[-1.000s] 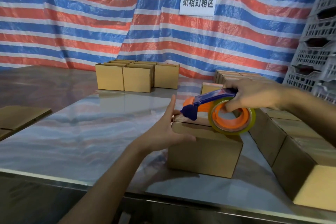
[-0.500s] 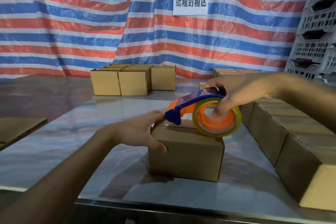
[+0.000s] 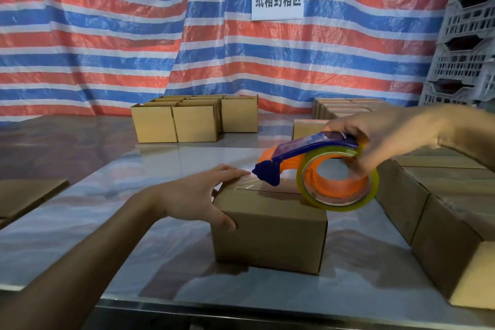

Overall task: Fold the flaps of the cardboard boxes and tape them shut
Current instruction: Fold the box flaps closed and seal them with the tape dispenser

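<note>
Item: my left hand (image 3: 198, 195), spread with the fingers nearly straight. The fingers lie along the top left edge of the cardboard box (image 3: 270, 238) and the thumb presses flat on its near face, so the hand braces the box's left corner without closing into a fist. Item: my right hand (image 3: 380, 142), clenched round the tape dispenser (image 3: 308, 153), with the palm over its blue top guard and the fingers hooked down into the orange core of the tape roll (image 3: 342, 205). The dispenser hangs over the top of the box, to the right of my left hand. Its blue nose points at my left fingertips and sits just beside them. I cannot tell whether the roll touches the cardboard. Item: the box, plain brown, standing square on the glossy table (image 3: 134, 222) between my two hands. Its top flaps are folded down, with the seam showing across the lid, and a shiny patch of clear tape lies at the left edge near my fingertips. Item: a row of closed boxes (image 3: 428, 195) along the right of the table. Item: a cluster of open boxes (image 3: 195, 120) at the far side. Item: flat cardboard (image 3: 29, 193) at the left.
</note>
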